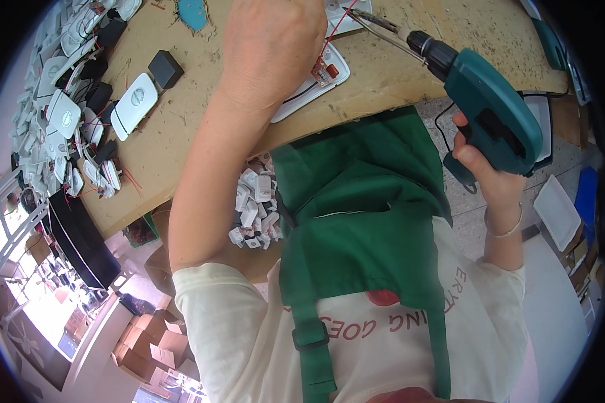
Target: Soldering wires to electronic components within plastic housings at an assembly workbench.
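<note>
My right hand (484,158) grips a teal power drill (494,111) by its handle, with a finger at the trigger. The drill's black chuck (433,54) carries a long thin bit (390,39) that slants over the table toward the far side. My left hand (275,43) reaches over the table at the top edge; its fingers are hidden. Beside it lies an open white plastic casing (302,101) with a small circuit board (325,72), a red wire and a black wire. Part of another white casing (346,20) shows farther off, next to the bit's tip.
On the tan tabletop (202,74) lie a black block (165,69) and a white casing (134,106). A heap of wired white casings (64,111) lines the left edge. Below the near edge, small white plastic parts (255,205) fill a box. Cardboard boxes (144,342) stand lower left.
</note>
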### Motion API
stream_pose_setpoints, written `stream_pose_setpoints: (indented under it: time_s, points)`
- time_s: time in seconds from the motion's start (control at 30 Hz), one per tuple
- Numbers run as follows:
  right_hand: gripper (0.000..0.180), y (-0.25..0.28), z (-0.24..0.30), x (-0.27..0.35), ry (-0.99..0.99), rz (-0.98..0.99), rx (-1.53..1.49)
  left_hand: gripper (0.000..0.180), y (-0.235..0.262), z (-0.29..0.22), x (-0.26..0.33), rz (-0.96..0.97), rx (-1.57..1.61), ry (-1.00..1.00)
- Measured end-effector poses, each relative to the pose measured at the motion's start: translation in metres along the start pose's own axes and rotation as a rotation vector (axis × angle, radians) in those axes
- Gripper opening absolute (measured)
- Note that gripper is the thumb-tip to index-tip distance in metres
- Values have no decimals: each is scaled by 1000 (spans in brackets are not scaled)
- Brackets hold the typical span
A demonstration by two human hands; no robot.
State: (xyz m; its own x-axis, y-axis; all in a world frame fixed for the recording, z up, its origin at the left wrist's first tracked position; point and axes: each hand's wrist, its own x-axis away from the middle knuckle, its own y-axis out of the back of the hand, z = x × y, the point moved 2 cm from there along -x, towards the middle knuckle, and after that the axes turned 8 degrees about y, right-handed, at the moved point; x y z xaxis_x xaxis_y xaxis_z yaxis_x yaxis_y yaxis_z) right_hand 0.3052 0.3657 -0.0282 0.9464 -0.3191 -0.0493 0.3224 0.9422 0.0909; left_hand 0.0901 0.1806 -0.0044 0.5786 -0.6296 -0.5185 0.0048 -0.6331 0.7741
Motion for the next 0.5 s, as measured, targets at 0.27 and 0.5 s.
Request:
stream_pose_setpoints:
  time_s: [0.27,0.5]
  points:
    - [39,-8,3,-16,74,2,-18,4,-2,2,0,16,-44,26]
    - [33,-10,8,-23,79,6,82,5,-1,1,1,12,-10,61]
